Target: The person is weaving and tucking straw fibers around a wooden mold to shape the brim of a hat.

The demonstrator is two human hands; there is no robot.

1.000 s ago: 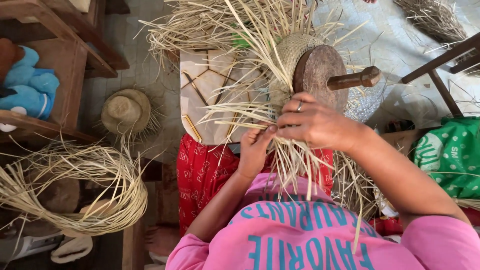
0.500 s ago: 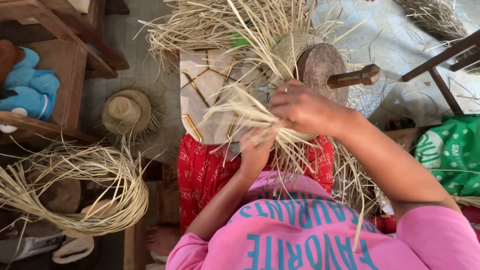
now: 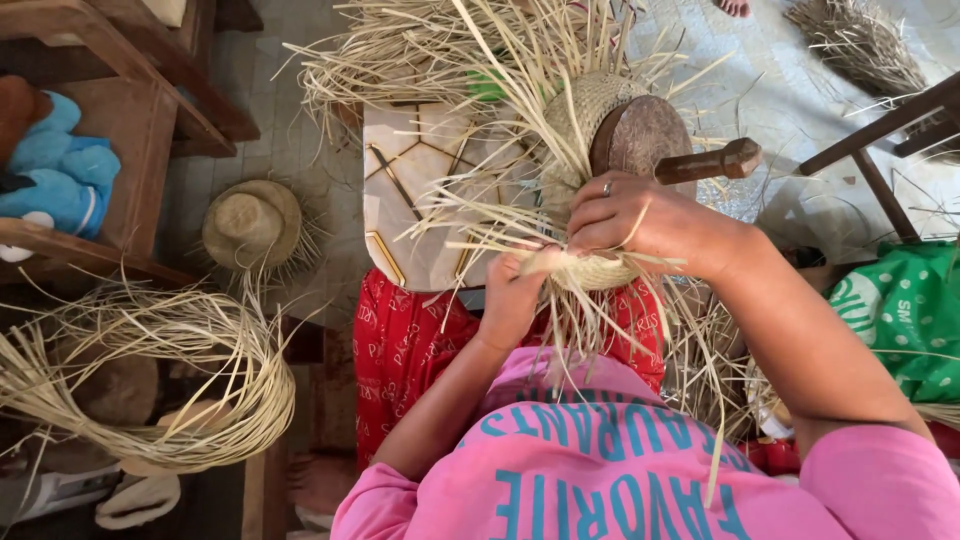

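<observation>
Both hands, left hand [image 3: 512, 300] and right hand [image 3: 640, 222], are being clamped on loose straw strands [image 3: 470, 215]; the hat's crown [image 3: 590, 110] looks woven, the brim is being left unfinished.

A woven hat [image 3: 590, 180] is set over a wooden block [image 3: 640, 135] on the person's lap, with the left hand [image 3: 512, 300] below its rim and the right hand [image 3: 640, 220] upon it. A finished hat [image 3: 250, 222] is laid on the floor to the left, and a straw coil [image 3: 170, 370] nearer the lower left corner.
</observation>
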